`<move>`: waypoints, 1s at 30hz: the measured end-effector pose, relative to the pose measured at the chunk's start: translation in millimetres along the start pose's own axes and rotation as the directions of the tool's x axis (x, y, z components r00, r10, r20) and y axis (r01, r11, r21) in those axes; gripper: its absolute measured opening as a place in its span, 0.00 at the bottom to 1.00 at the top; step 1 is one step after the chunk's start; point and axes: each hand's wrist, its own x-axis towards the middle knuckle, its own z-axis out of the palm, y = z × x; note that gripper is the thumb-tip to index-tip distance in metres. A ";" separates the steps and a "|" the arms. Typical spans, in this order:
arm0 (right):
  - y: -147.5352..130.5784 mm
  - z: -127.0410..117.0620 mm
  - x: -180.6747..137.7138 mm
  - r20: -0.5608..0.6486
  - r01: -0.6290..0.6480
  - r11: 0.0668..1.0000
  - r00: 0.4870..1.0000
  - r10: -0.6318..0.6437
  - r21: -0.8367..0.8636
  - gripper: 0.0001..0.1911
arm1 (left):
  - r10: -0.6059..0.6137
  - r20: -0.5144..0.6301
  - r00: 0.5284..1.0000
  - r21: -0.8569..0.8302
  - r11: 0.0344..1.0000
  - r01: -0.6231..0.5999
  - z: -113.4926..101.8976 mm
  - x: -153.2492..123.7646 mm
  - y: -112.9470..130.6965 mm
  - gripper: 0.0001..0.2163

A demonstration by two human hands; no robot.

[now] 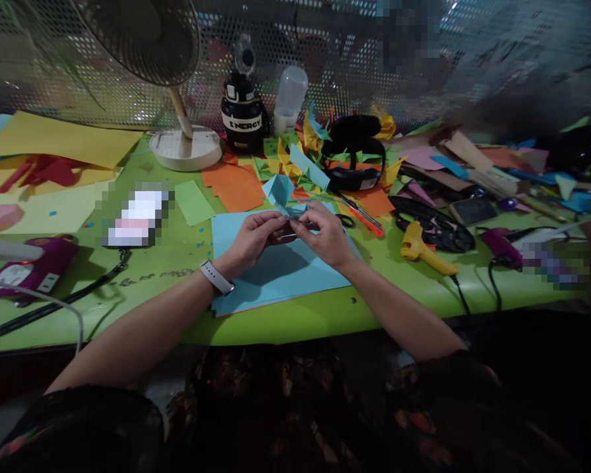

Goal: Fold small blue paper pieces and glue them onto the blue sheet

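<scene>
Both hands meet over a stack of light blue paper sheets (270,282) at the table's front. Between their fingertips is a folded piece of blue paper (278,192), with pointed flaps rising above the fingers. My left hand (257,238), with a white band on its wrist, pinches it from the left. My right hand (326,236) pinches it from the right, thumb and forefinger close to the left fingertips. The fingers hide its lower part. Just right of my right hand, the black handle of a tool, perhaps scissors (345,221), shows on the paper's edge.
Behind the hands lie folded yellow paper pieces (285,156), an orange cutter (367,218) and a black case (352,171). A yellow glue gun (426,249) lies right, a phone (136,217) left. A fan (184,148) and a black bottle (242,118) stand at the back.
</scene>
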 end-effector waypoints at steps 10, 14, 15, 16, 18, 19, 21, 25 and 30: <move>0.7 0.2 0.9 -0.001 0.014 0.999 1.000 -0.014 0.052 0.18 | 0.015 0.036 0.999 -0.034 0.999 -0.014 -1.6 1.1 -2.6 0.08; 1.6 0.5 1.1 -0.014 0.044 0.997 0.999 -0.043 0.056 0.18 | 0.018 0.052 0.998 -0.050 0.999 -0.016 -0.3 1.5 -1.9 0.09; 1.5 0.4 1.0 -0.013 0.043 0.998 0.999 -0.042 0.054 0.17 | 0.015 0.047 0.999 -0.046 0.999 -0.013 0.0 1.6 -1.8 0.10; 1.4 0.3 1.0 -0.011 0.040 0.998 0.999 -0.039 0.051 0.18 | 0.012 0.039 0.999 -0.043 0.999 -0.010 0.2 1.7 -1.7 0.10; 1.2 0.1 0.9 -0.005 0.035 0.998 0.999 -0.034 0.044 0.17 | 0.008 0.026 1.000 -0.038 0.999 -0.007 0.4 1.9 -2.0 0.11; 1.2 0.0 0.9 -0.004 0.035 0.998 0.999 -0.035 0.043 0.17 | 0.008 0.019 1.000 -0.038 0.999 -0.008 0.4 1.9 -2.3 0.11; 1.3 0.0 1.0 -0.005 0.045 0.998 0.999 -0.045 0.045 0.16 | 0.009 0.013 1.000 -0.033 0.999 -0.009 0.2 1.9 -3.0 0.10; 1.3 0.3 1.4 -0.013 0.051 0.998 0.999 -0.050 0.041 0.14 | 0.023 0.027 0.999 0.021 1.000 -0.024 -0.8 1.5 -3.7 0.11; 0.9 0.4 1.6 -0.012 0.052 0.998 0.999 -0.051 0.041 0.14 | 0.051 0.053 0.997 0.077 0.995 -0.055 -1.8 0.9 -3.7 0.11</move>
